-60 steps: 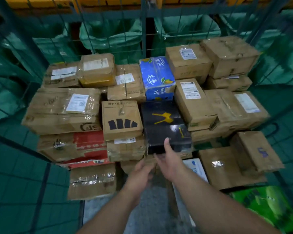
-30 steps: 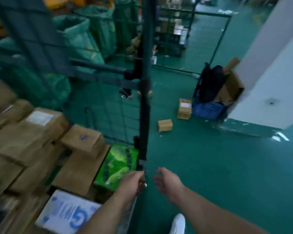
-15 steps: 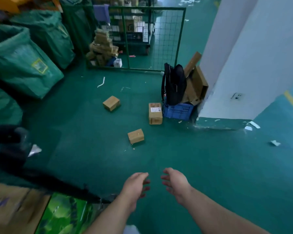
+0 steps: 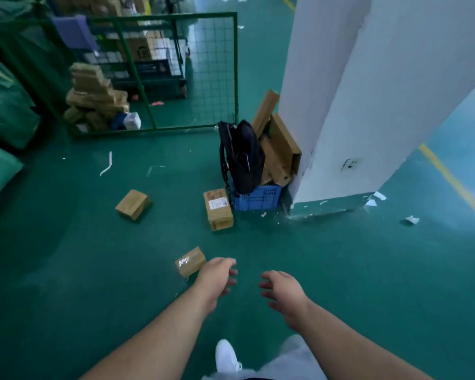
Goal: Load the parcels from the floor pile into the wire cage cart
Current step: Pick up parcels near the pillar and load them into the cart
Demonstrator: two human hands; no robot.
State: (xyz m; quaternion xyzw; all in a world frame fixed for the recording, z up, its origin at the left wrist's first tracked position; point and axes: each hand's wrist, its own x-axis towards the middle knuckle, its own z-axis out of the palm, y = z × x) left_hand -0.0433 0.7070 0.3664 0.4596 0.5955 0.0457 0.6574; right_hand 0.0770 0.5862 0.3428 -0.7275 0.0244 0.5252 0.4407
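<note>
Both hands are empty, fingers loosely spread. The left hand (image 4: 217, 275) reaches forward just beside the near box (image 4: 190, 261), a small taped parcel on the green floor (image 4: 66, 270). The right hand (image 4: 283, 293) hangs close by and touches nothing. Three parcels lie loose on the floor, well apart: the near box, a left box (image 4: 132, 204) farther off, and a labelled box (image 4: 217, 209) just beside a blue crate (image 4: 258, 200). These look like all that is left to load, so the job seems near its end, with the near box the likely next pick. The crate sits against a white pillar (image 4: 368, 91) and holds a black backpack (image 4: 242, 156) and flattened cardboard (image 4: 279, 144). At the back stands a green wire cage (image 4: 181, 69) with a stack (image 4: 93, 97) of brown parcels behind its mesh. Whether it is the cart being loaded cannot be told. Green sacks (image 4: 0, 105) line the left edge.
</note>
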